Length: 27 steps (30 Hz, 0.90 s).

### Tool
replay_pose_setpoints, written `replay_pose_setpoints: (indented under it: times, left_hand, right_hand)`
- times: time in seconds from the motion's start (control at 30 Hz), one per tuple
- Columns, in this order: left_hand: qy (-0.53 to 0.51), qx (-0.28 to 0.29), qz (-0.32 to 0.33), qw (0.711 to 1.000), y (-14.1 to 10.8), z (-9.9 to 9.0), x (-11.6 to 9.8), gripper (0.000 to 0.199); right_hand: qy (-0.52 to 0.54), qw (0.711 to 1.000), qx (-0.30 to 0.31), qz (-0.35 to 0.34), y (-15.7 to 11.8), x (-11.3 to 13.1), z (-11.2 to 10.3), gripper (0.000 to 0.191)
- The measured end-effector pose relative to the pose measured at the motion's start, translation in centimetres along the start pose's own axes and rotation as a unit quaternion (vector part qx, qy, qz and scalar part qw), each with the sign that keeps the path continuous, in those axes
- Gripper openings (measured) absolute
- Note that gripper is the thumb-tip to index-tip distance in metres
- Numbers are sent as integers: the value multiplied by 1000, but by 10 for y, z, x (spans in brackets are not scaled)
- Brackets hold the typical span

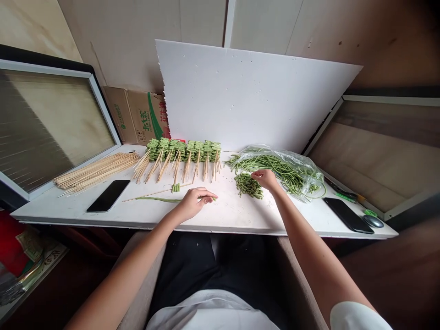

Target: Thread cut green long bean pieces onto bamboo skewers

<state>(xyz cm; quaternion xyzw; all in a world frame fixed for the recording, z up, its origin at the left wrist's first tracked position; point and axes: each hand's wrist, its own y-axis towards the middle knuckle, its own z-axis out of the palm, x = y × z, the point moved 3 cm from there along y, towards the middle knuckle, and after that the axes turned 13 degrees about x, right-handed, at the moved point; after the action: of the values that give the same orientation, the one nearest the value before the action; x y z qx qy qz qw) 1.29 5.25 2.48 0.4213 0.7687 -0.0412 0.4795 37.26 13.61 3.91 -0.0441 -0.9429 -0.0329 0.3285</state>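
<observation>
Head view: we had our left hand (194, 203) closed on a long bean (158, 199), near a skewer (151, 193) on the tabletop (233, 215); our right hand (264, 179) hung half-open over cut beans (248, 186).

White surface (288, 224) carries black phone (108, 196) at 8 o'clock, second black phone (348, 215) at 4 o'clock. Cardboard box (135, 115) at 11 o'clock, white foam board (247, 91) against wall (117, 46) at 12 o'clock.
</observation>
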Motion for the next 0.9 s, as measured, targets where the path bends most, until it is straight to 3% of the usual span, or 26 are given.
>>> replay_pose_setpoints:
  times: [0.17,0.37,0.43,0.47,0.57,0.63,0.73,0.9]
  left_hand:
    - [-12,-21,-10,1000,0,-2,4,27]
    - [-33,-36,-25,999,1,1,10,31]
    - [-31,-49,-39,998,0,3,8,36]
    - [-25,-57,-46,997,0,4,6,40]
    - [4,-80,-52,995,-1,8,-5,44]
    - [17,-86,-33,996,0,12,-14,43]
    - [27,-91,8,995,2,18,-24,40]
    - [64,-119,17,991,1,19,-24,31]
  right_hand:
    - [-10,999,17,38,6,-4,0,24]
    - [1,1000,-9,30,-18,9,-7,37]
    - [23,1000,-11,-5,-37,27,-4,41]
    - [67,996,-1,-56,-49,39,1,46]
    - [155,963,107,-193,-97,80,28,49]
    - [153,948,155,-233,-128,99,50,42]
    - [169,946,116,-251,-156,109,72,40]
    - [189,940,53,-279,-156,102,78,27]
